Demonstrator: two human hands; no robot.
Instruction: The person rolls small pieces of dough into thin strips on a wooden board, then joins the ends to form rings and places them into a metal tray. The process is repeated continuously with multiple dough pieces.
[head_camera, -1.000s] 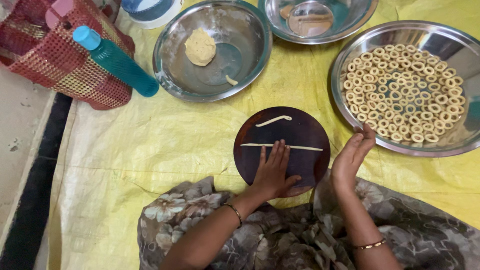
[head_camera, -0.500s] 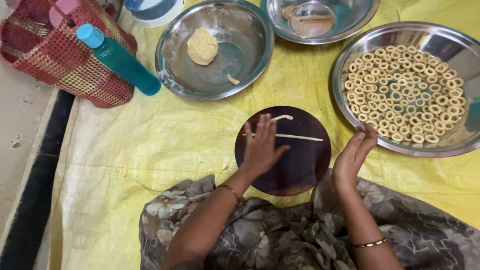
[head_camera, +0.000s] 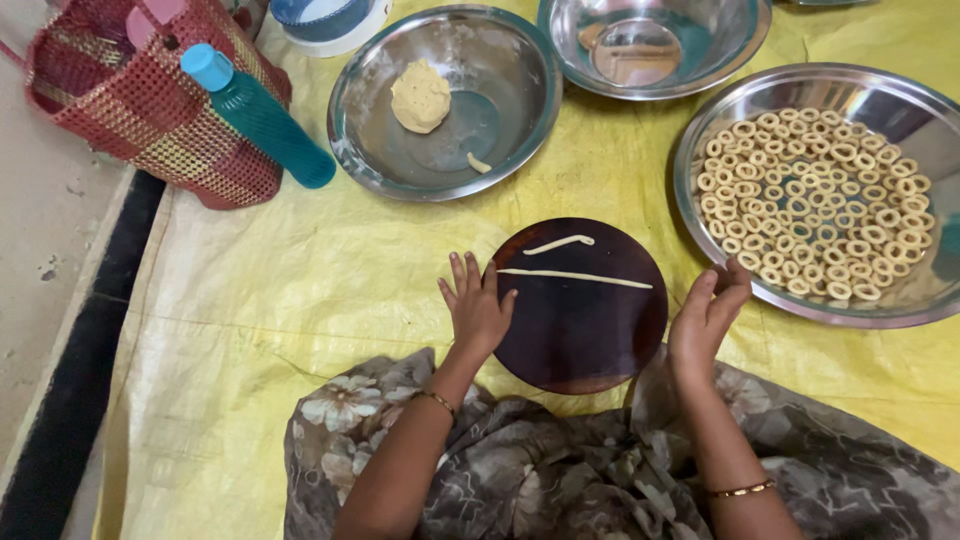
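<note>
One yellow sheet spread under everything. At two o'clock, wide steel tray packed with small dough rings. At eleven o'clock, steel bowl with a dough lump. At ten o'clock, red mesh basket and teal bottle.

Dead centre, dark round board. Left hand flat at the board's nine o'clock edge, fingers spread and released, gripping nothing. Right hand at its three o'clock edge, fingers loosely curled, empty.

Long dough strand across the board's upper half, nine to three o'clock, touching neither hand. Shorter strand just above, towards twelve.

Likely trouble: so thin that uneven pressure or a hasty lift snaps it or smears it onto the wood. Looks pale, smooth, fairly even, tapering at both ends.
</note>
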